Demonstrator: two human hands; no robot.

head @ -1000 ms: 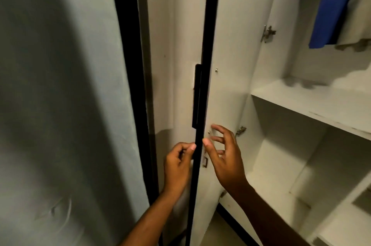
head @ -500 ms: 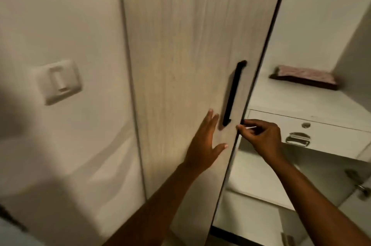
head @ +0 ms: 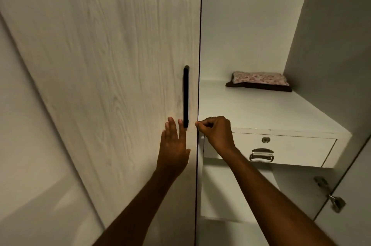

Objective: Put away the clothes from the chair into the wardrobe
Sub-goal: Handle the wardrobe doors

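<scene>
The pale wood-grain wardrobe door (head: 112, 69) fills the left and centre, with a black vertical handle (head: 186, 96) near its right edge. My left hand (head: 174, 146) lies flat and open against the door just below the handle. My right hand (head: 215, 133) is curled at the door's edge, fingertips pinched on the edge or on something small there. Inside the open right compartment, folded clothes (head: 260, 81), pink floral over dark brown, lie at the back of a white shelf (head: 261, 111).
Under the shelf is a white drawer (head: 291, 150) with a keyhole and a metal pull handle (head: 261, 155). A metal hinge (head: 331, 195) shows at the lower right on another door. A plain wall runs along the left.
The left wardrobe door swung from wide open to nearly shut. My left hand went from gripping its edge to flat on its front; my right stays pinched at the edge.
</scene>
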